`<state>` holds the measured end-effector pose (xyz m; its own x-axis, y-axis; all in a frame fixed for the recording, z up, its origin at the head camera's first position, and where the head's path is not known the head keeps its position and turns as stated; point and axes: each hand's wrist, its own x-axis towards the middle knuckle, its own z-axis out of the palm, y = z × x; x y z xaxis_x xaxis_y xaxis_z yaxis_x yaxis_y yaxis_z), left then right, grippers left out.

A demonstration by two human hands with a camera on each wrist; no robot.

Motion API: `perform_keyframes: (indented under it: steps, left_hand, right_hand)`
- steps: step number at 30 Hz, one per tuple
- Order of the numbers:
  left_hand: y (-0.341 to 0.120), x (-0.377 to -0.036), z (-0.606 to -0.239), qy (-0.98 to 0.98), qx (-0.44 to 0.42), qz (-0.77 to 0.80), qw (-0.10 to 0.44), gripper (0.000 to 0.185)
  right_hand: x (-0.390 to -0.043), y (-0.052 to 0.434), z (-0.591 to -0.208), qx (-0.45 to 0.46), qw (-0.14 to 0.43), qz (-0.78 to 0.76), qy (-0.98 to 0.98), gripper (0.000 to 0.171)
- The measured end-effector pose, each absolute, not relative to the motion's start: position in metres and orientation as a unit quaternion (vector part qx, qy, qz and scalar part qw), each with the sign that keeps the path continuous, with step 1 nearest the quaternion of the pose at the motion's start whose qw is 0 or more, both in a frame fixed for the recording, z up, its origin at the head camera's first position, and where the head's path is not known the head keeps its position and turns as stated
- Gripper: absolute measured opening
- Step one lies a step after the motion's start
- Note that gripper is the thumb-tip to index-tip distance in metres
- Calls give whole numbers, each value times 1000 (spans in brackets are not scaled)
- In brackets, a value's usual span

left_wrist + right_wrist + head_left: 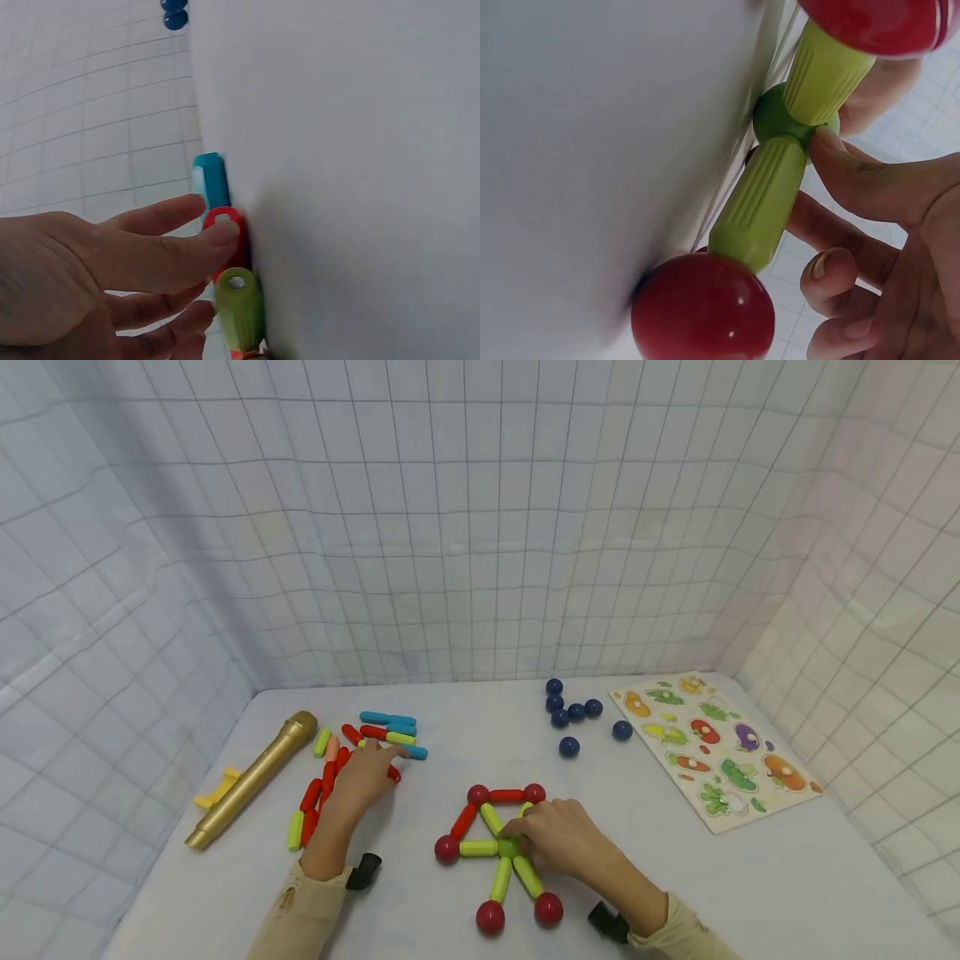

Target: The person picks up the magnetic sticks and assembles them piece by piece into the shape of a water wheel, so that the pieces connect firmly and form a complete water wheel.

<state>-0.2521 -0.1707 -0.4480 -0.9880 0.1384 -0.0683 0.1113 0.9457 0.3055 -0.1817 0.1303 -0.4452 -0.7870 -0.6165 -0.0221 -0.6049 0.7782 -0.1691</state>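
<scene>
My left hand [363,783] is over the loose magnetic rods at the left, its fingers extended. In the left wrist view its thumb tip overlaps a red rod [239,253], between a blue rod [216,180] and a lime rod [241,311]. With thumb and fingers, my right hand [564,839] pinches the green ball [774,116] at the middle of a flat magnetic figure. Lime rods [478,848] spread from that ball to several red balls [491,917]. Red rods [507,795] link some of the outer balls along the figure's far and left sides.
Several dark blue balls [569,747] lie at the back right, beside a vegetable puzzle board [708,760]. A gold microphone-shaped tube [255,777] and a yellow piece [217,789] lie far left. White grid-lined cloth [480,527] surrounds the white table [420,910] at the back and sides.
</scene>
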Motion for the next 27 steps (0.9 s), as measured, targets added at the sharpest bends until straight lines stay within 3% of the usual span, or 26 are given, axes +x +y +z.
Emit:
perform_keyframes:
  steps: [11, 22, 27]
  left_hand:
    - [-167, -250, -451, 994, 58, 94, -11, 19]
    - [-168, -253, -458, 989, 65, 130, 8, 31]
    - [-168, -254, -458, 989, 63, 136, 3, 25]
  right_hand:
    - [-185, 134, -446, -310, 26, -91, 946, 28]
    - [-186, 133, -445, -315, 24, -63, 947, 30]
    - [-184, 133, -447, -316, 18, -58, 947, 29]
